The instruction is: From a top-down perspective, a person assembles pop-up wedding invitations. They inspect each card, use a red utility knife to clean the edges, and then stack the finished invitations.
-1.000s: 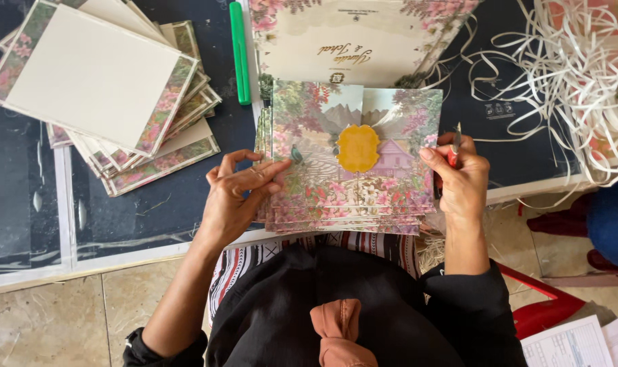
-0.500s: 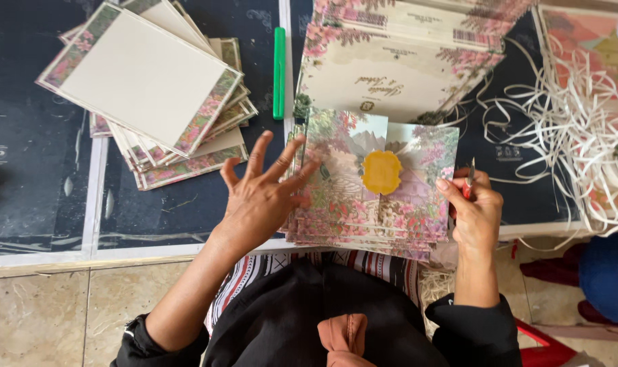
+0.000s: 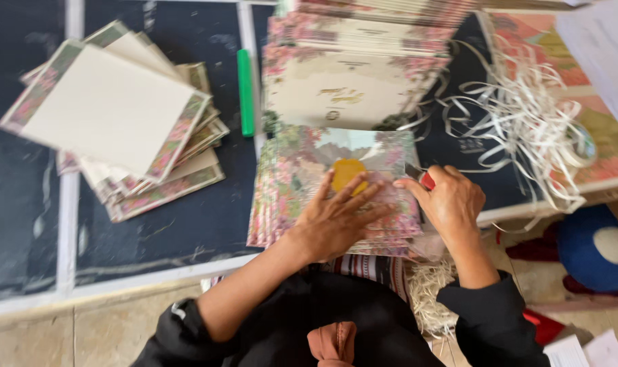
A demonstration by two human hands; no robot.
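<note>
Dark tabletop (image 3: 186,224) with pale strips crossing it is what I'm looking down on, tiled floor at the near edge. Left hand (image 3: 336,221) lies flat, fingers spread, pressing on the top card of the floral card stack (image 3: 275,204) that sits at the near edge of the table, right in front of the body; it isn't gripping, just holding the stack down, fingertips next to the yellow round spot (image 3: 346,171) on the top card. Right hand (image 3: 451,204) is closed around a small red-handled tool (image 3: 423,178) at the stack's right edge; can't tell what kind of tool, too blurred. As for progress, my guess is it's midway: a messy fanned pile of blank-faced cards (image 3: 112,115) sits off to the far left, another overlapping pile of printed cards (image 3: 356,68) lies just beyond the working stack, and a tangle of white paper strips (image 3: 519,122) on the right looks like offcuts. The stack under the hands looks thick, so plenty left. Room-wise, the stack overhangs the table's near edge a bit. A green marker (image 3: 245,92) lies between the piles, and there's open dark surface left of the stack.
</note>
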